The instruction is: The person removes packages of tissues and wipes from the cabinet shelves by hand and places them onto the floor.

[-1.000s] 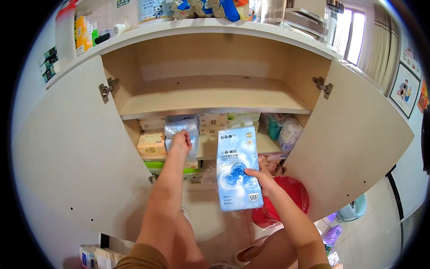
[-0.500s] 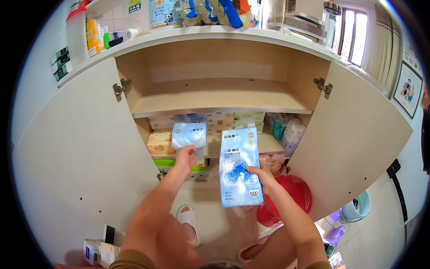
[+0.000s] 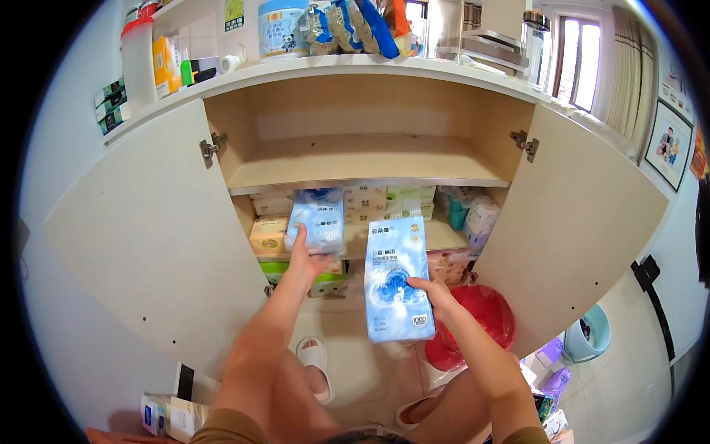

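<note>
My right hand (image 3: 438,294) grips a light-blue plastic tissue pack (image 3: 397,311) by its right edge, thumb across the printed front. The pack is upright in front of the lower shelf, marked 1000. My left hand (image 3: 308,255) touches the near end of a second light-blue tissue pack (image 3: 319,218) on that shelf. One finger rests against its left side and the thumb spreads to the right, below its end; the other fingers are mostly hidden. Beside this pack are an orange-yellow tissue pack (image 3: 269,234) and stacked beige tissue packs (image 3: 366,200).
Cabinet doors stand swung out at left (image 3: 159,244) and right (image 3: 569,229). The upper shelf (image 3: 362,159) spans above the packs. A red bin (image 3: 481,314) is on the floor by the right door, with a light-blue bucket (image 3: 588,337) farther right. Bags and a tub crowd the countertop (image 3: 355,65).
My left hand has moved up onto the shelf's blue pack, which now shows more of its printed front. The view has shifted slightly; my right hand still holds its pack.
</note>
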`<state>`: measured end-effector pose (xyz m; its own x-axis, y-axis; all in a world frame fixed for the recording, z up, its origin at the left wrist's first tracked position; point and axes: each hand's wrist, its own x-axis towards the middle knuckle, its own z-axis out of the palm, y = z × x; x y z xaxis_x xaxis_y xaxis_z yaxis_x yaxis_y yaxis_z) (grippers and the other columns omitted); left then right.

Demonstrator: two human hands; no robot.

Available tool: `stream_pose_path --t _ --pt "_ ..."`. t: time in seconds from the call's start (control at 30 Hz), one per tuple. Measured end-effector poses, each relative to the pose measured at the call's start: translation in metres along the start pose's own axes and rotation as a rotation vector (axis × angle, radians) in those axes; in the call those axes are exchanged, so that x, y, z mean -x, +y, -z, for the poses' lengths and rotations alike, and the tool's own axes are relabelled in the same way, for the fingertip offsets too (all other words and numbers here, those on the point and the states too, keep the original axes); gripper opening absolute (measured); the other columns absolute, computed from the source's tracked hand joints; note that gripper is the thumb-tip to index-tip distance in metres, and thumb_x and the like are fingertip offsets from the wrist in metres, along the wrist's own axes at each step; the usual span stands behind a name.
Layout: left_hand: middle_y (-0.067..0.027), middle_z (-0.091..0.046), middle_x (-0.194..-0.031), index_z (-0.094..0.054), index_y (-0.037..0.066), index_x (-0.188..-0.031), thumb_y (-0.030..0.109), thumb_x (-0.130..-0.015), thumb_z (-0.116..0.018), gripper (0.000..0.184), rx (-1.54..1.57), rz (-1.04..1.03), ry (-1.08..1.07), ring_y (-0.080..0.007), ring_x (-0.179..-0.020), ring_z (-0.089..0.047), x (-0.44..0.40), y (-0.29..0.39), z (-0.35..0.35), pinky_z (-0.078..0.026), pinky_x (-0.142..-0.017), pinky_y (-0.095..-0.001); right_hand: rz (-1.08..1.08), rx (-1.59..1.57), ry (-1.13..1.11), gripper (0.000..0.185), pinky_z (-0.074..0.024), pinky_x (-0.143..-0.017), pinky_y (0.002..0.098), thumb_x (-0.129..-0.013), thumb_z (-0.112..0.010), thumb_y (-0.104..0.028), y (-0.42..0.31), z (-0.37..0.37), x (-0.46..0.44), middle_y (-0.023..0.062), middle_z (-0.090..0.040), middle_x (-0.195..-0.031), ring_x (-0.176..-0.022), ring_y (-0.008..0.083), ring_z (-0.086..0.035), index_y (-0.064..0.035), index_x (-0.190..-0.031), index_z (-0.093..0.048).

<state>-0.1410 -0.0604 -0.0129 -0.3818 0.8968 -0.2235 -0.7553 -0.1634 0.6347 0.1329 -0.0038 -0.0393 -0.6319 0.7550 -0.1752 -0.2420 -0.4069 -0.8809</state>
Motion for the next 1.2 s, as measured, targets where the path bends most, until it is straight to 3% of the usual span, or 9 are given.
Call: stream_pose_path --t 0.07,0.17,0.23,0.33,0.67,0.97,1.07,1.2 --pt "-0.0120 -0.031 -0.123 -0.027 0.010 -0.121 0.050 -0.069 -0.051 0.069 0.021 -0.055 0.046 -0.0304 -0.114 -0.026 -0.003 -0.001 -0.003 -0.017 -0.092 -0.0489 -0.027 -0.027 0.009 0.067 -0.0451 -0.072 0.0336 -0.065 -0.062 -0.005 -0.001 -0.001 0.005 0.0158 -0.047 -0.103 -0.088 0.0242 -0.052 -0.0014 -0.119 -0.023" --pt "-0.0105 -0.034 -0.120 -0.028 0.011 -0.119 0.038 -0.073 -0.051 0.058 0.042 -0.124 0.140 -0.0289 -0.110 -0.031 -0.018 -0.005 0.003 -0.016 -0.092 -0.0469 -0.004 0.004 0.019 0.063 -0.0448 -0.072 0.0335 -0.065 -0.061 -0.005 0.003 0.009 0.005 0.0153 -0.047 -0.103 -0.088 0.0237 -0.052 -0.0015 -0.118 -0.027" --pt "-0.0088 -0.039 -0.116 -0.030 0.013 -0.116 0.026 -0.069 -0.055 0.055 0.131 -0.159 0.221 -0.0270 -0.105 -0.037 -0.031 -0.009 0.013 -0.021 -0.090 -0.0458 0.010 0.009 0.037 0.062 -0.0447 -0.072 0.0334 -0.065 -0.061 -0.004 0.001 0.011 0.010 0.0150 -0.048 -0.103 -0.087 0.0234 -0.052 -0.0015 -0.117 -0.028" --pt "-0.0077 -0.040 -0.116 -0.034 0.012 -0.115 0.028 -0.069 -0.051 0.052 0.105 -0.189 0.268 -0.0248 -0.108 -0.036 -0.028 -0.013 0.017 -0.021 -0.092 -0.0423 0.022 0.014 0.062 0.060 -0.0445 -0.072 0.0329 -0.065 -0.061 -0.004 -0.003 0.012 0.014 0.0145 -0.048 -0.102 -0.087 0.0230 -0.052 -0.0016 -0.116 -0.030" --pt "-0.0069 -0.041 -0.112 -0.033 0.010 -0.113 0.020 -0.066 -0.053 0.052 0.096 -0.089 0.066 -0.0229 -0.104 -0.039 0.055 -0.005 0.030 -0.027 -0.090 -0.0393 -0.010 0.012 0.047 0.058 -0.0458 -0.070 0.0341 -0.065 -0.061 -0.005 0.009 0.024 0.005 0.0161 -0.048 -0.101 -0.087 0.0231 -0.052 -0.0001 -0.114 -0.031" --pt "-0.0078 -0.039 -0.117 -0.031 0.009 -0.117 0.016 -0.065 -0.051 0.055 0.110 0.154 -0.168 -0.0260 -0.108 -0.037 0.101 -0.040 0.030 -0.028 -0.091 -0.0445 -0.132 -0.167 0.044 0.052 -0.0467 -0.069 0.0368 -0.067 -0.060 -0.007 0.040 0.025 -0.015 0.0149 -0.052 -0.094 -0.082 0.0248 -0.054 -0.0001 -0.111 -0.033" --pt "-0.0091 -0.039 -0.117 -0.031 0.009 -0.118 0.016 -0.066 -0.052 0.057 -0.077 0.400 -0.298 -0.0271 -0.109 -0.036 0.100 -0.055 0.035 -0.027 -0.091 -0.0462 -0.177 -0.270 0.061 0.046 -0.0465 -0.068 0.0380 -0.071 -0.055 -0.010 0.054 0.038 -0.024 0.0140 -0.052 -0.095 -0.082 0.0245 -0.054 -0.0021 -0.111 -0.034" --pt "-0.0084 -0.041 -0.113 -0.033 0.010 -0.116 0.021 -0.068 -0.055 0.053 -0.251 0.493 -0.329 -0.0248 -0.105 -0.039 0.103 -0.060 0.031 -0.031 -0.087 -0.0433 -0.063 -0.255 0.140 0.043 -0.0458 -0.069 0.0387 -0.074 -0.048 -0.013 0.050 0.038 -0.011 0.0132 -0.049 -0.100 -0.086 0.0249 -0.052 -0.0079 -0.114 -0.033"
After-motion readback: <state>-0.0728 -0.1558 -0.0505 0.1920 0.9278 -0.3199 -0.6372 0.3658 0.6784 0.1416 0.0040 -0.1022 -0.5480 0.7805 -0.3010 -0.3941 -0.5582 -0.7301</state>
